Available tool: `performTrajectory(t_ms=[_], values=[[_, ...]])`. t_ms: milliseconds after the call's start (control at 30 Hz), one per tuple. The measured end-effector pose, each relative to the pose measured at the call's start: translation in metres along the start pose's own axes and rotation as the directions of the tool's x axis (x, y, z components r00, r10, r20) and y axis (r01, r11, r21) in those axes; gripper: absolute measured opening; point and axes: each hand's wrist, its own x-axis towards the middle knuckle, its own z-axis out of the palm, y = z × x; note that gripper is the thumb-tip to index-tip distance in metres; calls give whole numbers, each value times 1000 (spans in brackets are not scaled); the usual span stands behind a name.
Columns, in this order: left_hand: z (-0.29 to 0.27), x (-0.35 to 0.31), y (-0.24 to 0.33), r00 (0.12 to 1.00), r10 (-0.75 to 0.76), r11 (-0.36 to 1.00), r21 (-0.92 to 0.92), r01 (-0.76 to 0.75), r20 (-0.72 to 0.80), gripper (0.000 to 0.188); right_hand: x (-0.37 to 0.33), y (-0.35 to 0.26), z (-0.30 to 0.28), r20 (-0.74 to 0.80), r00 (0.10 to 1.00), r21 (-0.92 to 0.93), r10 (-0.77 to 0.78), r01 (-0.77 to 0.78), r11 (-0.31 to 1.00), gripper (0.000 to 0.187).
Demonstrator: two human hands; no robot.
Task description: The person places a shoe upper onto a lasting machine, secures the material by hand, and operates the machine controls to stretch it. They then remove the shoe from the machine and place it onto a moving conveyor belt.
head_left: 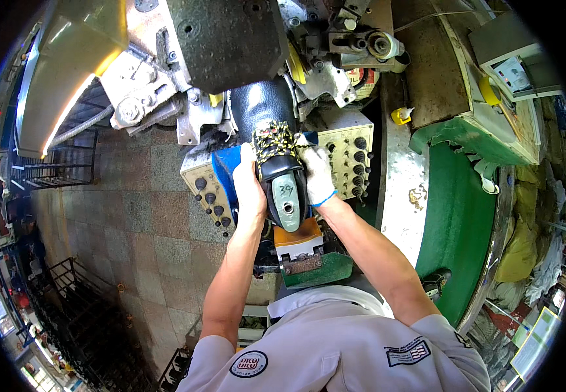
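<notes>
A black leather shoe [264, 108] with yellow-and-black laces [272, 141] sits at the machine, its toe running in beneath a dark metal block [227, 42]. A grey-green shoe last [287, 196] with a round hole fills its heel opening. My left hand [249, 186] is closed along the shoe's left side. On the other side my right hand [317, 171], in a white glove with a blue cuff edge, grips near the laces. The fingertips of both hands are partly hidden by the shoe. Metal clamp plates [198, 114] flank the toe.
Control boxes with black knobs stand left [208, 193] and right [347, 157] of the shoe. A yellowish machine cover [67, 72] hangs at upper left. Rightward runs a green conveyor belt [456, 215] beside a metal edge [404, 202]. Dark racks [87, 307] stand at lower left.
</notes>
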Motion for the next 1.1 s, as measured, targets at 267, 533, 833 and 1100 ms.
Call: performTrajectory(t_ms=[267, 533, 833, 1100], values=[[5, 5, -10, 949, 311, 948, 54, -313, 47, 50, 11, 8, 0, -59, 997, -40, -49, 47, 998, 29], [-1, -15, -1, 976, 218, 966, 137, -218, 12, 49, 7, 2, -21, -103, 976, -217, -193, 168, 962, 32], [-145, -159, -150, 849, -15, 896, 370, 246, -529, 58, -137, -65, -164, -344, 939, -127, -20, -25, 992, 63], [-129, -77, -187, 797, 61, 839, 464, 285, -600, 92, -163, -59, -137, -316, 949, -369, -1, -122, 922, 64]])
